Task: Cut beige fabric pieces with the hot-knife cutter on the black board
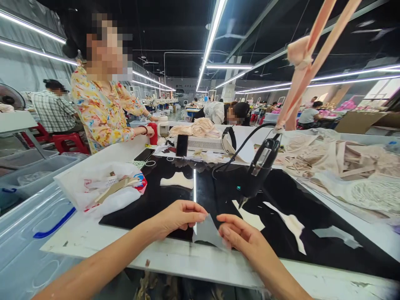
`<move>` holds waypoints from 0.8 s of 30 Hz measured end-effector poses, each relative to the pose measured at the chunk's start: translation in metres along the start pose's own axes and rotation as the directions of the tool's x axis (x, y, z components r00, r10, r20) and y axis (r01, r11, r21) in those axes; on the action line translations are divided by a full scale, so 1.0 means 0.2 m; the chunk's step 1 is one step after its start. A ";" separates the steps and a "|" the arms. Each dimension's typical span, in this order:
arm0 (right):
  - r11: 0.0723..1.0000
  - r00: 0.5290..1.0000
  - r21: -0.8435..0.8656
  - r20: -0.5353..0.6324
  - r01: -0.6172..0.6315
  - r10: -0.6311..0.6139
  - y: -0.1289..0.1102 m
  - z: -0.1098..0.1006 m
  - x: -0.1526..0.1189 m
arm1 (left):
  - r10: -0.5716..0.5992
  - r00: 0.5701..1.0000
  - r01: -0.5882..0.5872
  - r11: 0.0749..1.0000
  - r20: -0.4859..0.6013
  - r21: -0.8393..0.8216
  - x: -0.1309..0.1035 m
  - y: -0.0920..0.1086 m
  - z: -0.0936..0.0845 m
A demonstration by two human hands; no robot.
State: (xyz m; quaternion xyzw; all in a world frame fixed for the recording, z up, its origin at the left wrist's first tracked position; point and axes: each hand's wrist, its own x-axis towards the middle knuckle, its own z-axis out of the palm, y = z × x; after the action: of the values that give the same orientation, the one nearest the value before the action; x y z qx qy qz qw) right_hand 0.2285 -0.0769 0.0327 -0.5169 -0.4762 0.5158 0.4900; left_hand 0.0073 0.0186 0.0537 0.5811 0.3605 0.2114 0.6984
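A translucent thin piece (208, 234) is held up between my two hands over the front edge of the black board. My left hand (181, 216) pinches its top corner between thumb and fingers. At its lower right side, my right hand (239, 233) has thumb and fingers closed on the edge. Behind my right hand lies a cream piece (252, 217), under the tip of a black hand tool (261, 166) that hangs from pink straps. Another cream piece (177, 180) rests farther back. To the right lie a curved cream piece (290, 225) and a second translucent piece (337, 234).
A white plastic bag (106, 196) with scraps sits at left on the white table. Piled beige fabric (337, 158) covers the right side. A phone (182, 145) stands at the back. A person in a floral shirt (100, 108) reaches toward a red cup (153, 133).
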 end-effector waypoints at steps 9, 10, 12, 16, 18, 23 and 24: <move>0.981 0.995 -0.185 0.080 -0.050 0.066 0.00 0.05 0.03 | -0.032 0.997 0.035 0.999 -0.076 0.029 -0.07 0.02 -0.08; 0.983 0.995 -0.177 0.070 -0.051 0.065 -0.01 0.06 0.02 | -0.035 0.996 0.038 0.999 -0.078 0.033 -0.08 0.02 -0.09; 0.984 0.995 -0.171 0.071 -0.051 0.064 -0.03 0.08 0.02 | -0.039 0.996 0.044 0.997 -0.084 0.059 -0.08 0.02 -0.10; 0.982 0.996 -0.185 0.069 -0.036 0.050 -0.04 0.10 0.02 | -0.037 0.995 0.048 0.991 -0.093 0.121 -0.09 0.01 -0.13; 0.983 0.997 -0.184 0.073 -0.023 0.038 -0.03 0.10 0.03 | -0.037 0.995 0.046 0.994 -0.092 0.102 -0.09 0.01 -0.13; 0.987 0.997 -0.163 0.080 -0.011 0.024 0.00 0.11 0.04 | -0.060 0.994 0.063 0.998 -0.088 0.028 -0.09 -0.01 -0.14; 0.987 0.996 -0.158 0.081 -0.010 0.023 0.00 0.11 0.05 | -0.065 0.994 0.067 0.998 -0.090 0.022 -0.08 -0.01 -0.14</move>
State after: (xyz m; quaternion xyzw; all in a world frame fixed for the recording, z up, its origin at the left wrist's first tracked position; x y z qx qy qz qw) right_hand 0.2063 -0.0673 0.0329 -0.5359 -0.5310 0.5016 0.4234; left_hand -0.0254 0.0247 0.0537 0.5676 0.4127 0.2095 0.6809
